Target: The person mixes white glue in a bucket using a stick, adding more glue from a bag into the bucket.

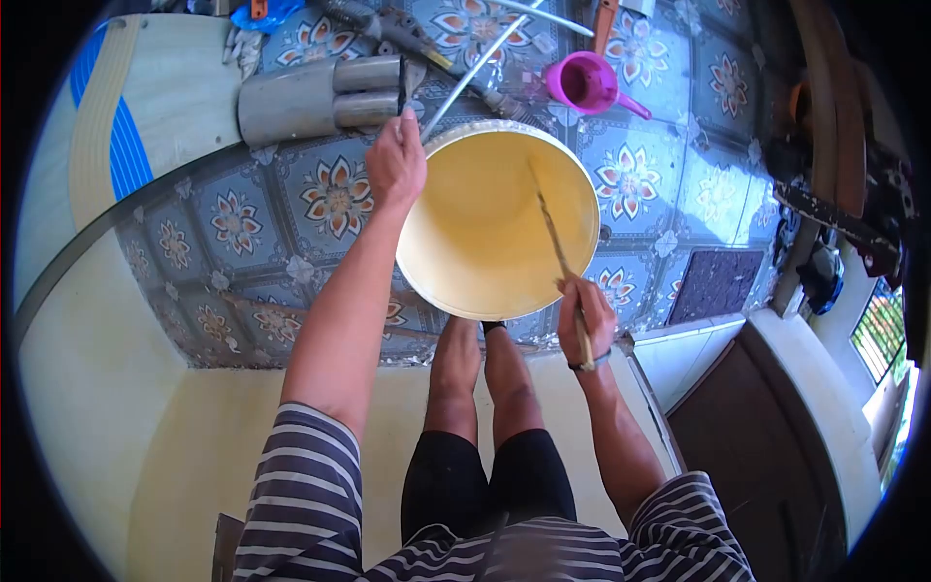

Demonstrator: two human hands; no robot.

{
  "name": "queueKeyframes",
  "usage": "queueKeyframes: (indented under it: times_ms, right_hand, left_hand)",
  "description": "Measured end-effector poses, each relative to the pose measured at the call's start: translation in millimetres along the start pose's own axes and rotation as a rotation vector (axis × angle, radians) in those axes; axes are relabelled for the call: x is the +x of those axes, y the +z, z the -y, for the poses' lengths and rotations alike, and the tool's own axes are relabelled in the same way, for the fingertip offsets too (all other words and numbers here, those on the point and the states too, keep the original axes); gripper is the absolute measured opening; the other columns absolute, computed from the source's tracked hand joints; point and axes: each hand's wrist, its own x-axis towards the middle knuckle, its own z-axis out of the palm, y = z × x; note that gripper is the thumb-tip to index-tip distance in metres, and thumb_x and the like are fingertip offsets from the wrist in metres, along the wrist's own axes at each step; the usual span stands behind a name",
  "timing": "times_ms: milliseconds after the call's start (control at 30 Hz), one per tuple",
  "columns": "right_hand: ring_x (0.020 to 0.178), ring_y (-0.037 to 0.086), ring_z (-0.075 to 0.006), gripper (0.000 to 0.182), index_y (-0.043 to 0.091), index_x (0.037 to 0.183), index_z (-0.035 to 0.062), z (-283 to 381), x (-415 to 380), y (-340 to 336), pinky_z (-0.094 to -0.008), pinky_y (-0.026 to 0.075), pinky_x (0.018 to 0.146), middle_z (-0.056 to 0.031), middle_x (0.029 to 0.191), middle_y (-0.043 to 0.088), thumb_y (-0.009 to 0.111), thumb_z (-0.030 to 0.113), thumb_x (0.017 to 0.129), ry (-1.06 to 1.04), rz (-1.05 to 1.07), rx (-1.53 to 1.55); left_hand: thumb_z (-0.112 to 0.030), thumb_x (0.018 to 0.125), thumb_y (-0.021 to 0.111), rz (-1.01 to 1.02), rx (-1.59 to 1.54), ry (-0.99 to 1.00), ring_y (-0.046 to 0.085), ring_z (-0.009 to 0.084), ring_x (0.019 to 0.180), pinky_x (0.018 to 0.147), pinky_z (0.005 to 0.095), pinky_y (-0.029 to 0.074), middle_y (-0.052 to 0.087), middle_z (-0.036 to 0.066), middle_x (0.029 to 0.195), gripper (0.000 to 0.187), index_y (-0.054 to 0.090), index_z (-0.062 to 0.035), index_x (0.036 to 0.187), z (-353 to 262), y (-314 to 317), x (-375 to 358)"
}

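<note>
A large round bucket (465, 209) with yellowish liquid stands in front of my legs. My right hand (586, 320) is closed round a thin wooden stick (551, 225), whose far end dips into the liquid. At the bucket's upper left rim is my left hand (396, 165), its fingers closed on the handle of a small tool (414, 76), perhaps a scraper or brush. The tool's tip is too small to make out. Behind that hand lie grey metal cylinders (301, 100).
A pink dipper (585, 83) sits beyond the bucket on the flower-patterned tiles (335, 197). White rods (482, 60) and an orange-handled tool (603, 24) lie at the top. A dark mat (716, 285) is on the right.
</note>
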Motion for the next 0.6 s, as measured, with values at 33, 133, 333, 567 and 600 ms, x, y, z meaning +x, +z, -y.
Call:
queueKeyframes:
  times_ms: [33, 133, 333, 567, 600]
  right_hand:
    - [0.070, 0.066, -0.0362, 0.008, 0.062, 0.093, -0.0032, 1.7, 2.2, 8.0, -0.0384, 0.053, 0.060, -0.0201, 0.084, 0.065, 0.058, -0.005, 0.085, -0.051, 0.015, 0.026]
    - [0.067, 0.064, -0.0374, 0.007, 0.059, 0.087, -0.0020, 3.3, -8.7, 27.2, -0.0405, 0.052, 0.058, -0.0196, 0.079, 0.063, 0.060, -0.005, 0.081, -0.045, 0.171, 0.189]
    - [0.060, 0.063, -0.0346, 0.006, 0.059, 0.079, 0.0002, -7.6, -25.7, 4.8, -0.0398, 0.050, 0.054, -0.0184, 0.070, 0.061, 0.059, -0.006, 0.082, 0.038, 0.074, 0.064]
    - [0.065, 0.068, -0.0306, 0.004, 0.061, 0.088, -0.0032, -3.9, -19.0, 11.6, -0.0356, 0.053, 0.059, -0.0163, 0.077, 0.067, 0.057, -0.003, 0.086, -0.031, 0.172, 0.089]
    - [0.064, 0.068, -0.0301, 0.004, 0.061, 0.087, -0.0029, -1.7, -25.0, 9.8, -0.0357, 0.053, 0.058, -0.0159, 0.076, 0.066, 0.057, -0.003, 0.087, -0.030, 0.211, 0.105]
  left_hand:
    - [-0.054, 0.098, 0.034, -0.016, 0.015, 0.006, 0.062, 0.0448, 0.095, 0.086, 0.0498, 0.047, 0.067, 0.024, 0.093, 0.059, 0.065, -0.0036, 0.102, 2.1, 0.9, -1.3]
    - [-0.053, 0.098, 0.038, -0.064, 0.046, 0.026, 0.064, 0.0438, 0.090, 0.084, 0.0494, 0.048, 0.068, 0.022, 0.089, 0.056, 0.066, -0.0042, 0.102, -0.1, -2.0, -0.2]
    - [-0.054, 0.097, 0.041, -0.135, 0.107, 0.019, 0.065, 0.0410, 0.092, 0.085, 0.0485, 0.048, 0.070, 0.017, 0.087, 0.055, 0.066, -0.0066, 0.102, -2.9, -1.0, -0.4]
    - [-0.052, 0.096, 0.043, -0.143, 0.130, 0.059, 0.066, 0.0401, 0.088, 0.084, 0.0472, 0.048, 0.070, 0.018, 0.084, 0.056, 0.067, -0.0026, 0.103, -4.2, -0.5, -1.0]
    - [-0.052, 0.096, 0.043, -0.156, 0.138, 0.065, 0.066, 0.0388, 0.087, 0.084, 0.0466, 0.049, 0.070, 0.017, 0.082, 0.056, 0.067, -0.0018, 0.104, -2.8, 0.0, -0.4]
